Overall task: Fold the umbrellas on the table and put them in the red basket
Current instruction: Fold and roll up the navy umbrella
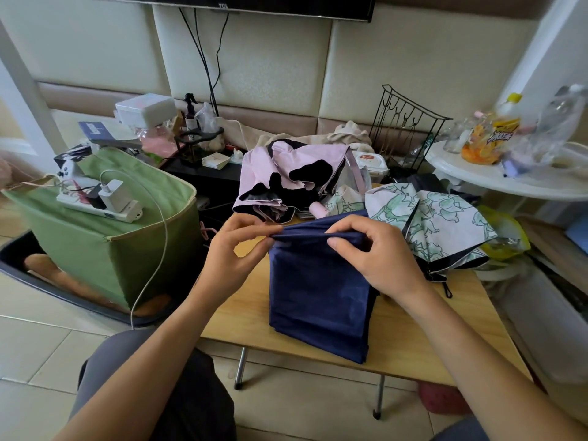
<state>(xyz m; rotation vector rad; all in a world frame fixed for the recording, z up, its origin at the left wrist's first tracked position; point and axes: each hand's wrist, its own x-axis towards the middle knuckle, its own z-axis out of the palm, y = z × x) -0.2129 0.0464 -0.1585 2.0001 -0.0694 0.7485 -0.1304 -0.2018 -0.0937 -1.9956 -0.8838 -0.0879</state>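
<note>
A navy blue umbrella (pixel 315 291) lies on the small wooden table (pixel 410 338), its canopy hanging toward me in flat pleats. My left hand (pixel 232 253) pinches the top edge of the navy fabric at its left. My right hand (pixel 378 253) grips the same edge a little to the right, fingers curled over it. Behind lie a pink umbrella (pixel 292 176) with black lining and a white umbrella with green floral print (pixel 439 224), both loosely collapsed. A red object (pixel 442 401), possibly the basket, shows under the table's right side, mostly hidden.
A green fabric box (pixel 105 246) with a power strip (pixel 98 205) on top stands left of the table. A black wire rack (pixel 404 128) stands behind. A white round table (pixel 509 176) with bottles and bags is at right. A white cable (pixel 159 249) hangs down the box.
</note>
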